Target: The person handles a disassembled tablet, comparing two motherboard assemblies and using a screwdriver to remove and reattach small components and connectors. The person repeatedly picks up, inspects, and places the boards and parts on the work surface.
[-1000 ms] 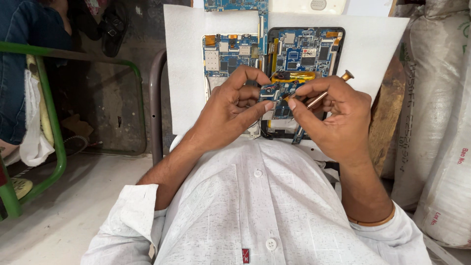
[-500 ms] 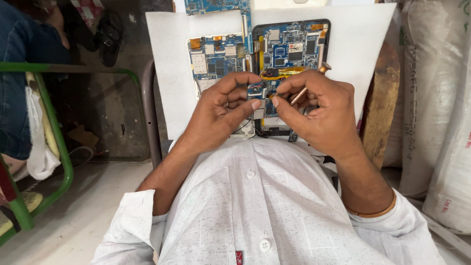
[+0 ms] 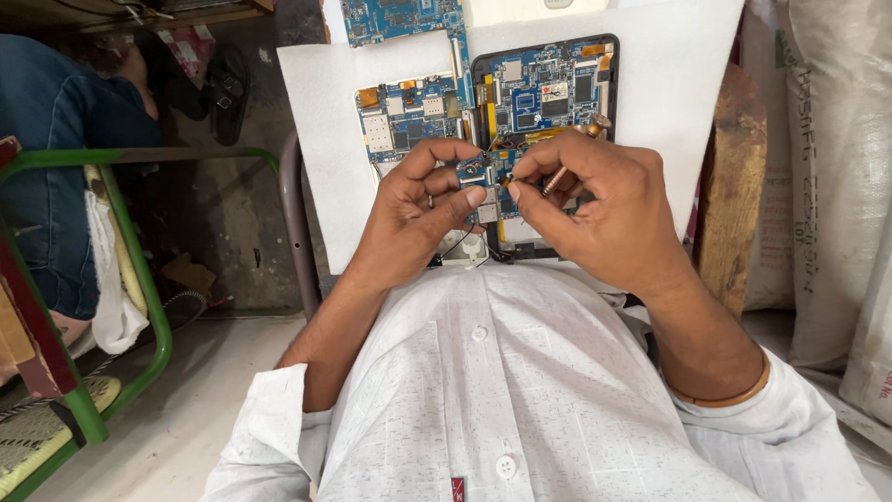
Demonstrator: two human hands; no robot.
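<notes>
While both hands point(image 3: 520, 209) pinch it, small part point(image 3: 491, 177) sits between fingertips point(image 3: 476, 196).

Glossy blue circuit board point(image 3: 548, 88), matt white paper sheet point(image 3: 325, 139), white cloth shirt point(image 3: 520, 400).

**White shirt, rolled sleeves, one bangle**

So the person's wearing a white button-up shirt point(image 3: 520, 400) with a faint speckled weave, white buttons point(image 3: 480, 333) down the front and a tiny red tag point(image 3: 457, 488) near the hem. Sleeves rolled up past the elbows. Thin orange-brown bangle point(image 3: 729, 395) on the right forearm. Both hands bare.
</notes>
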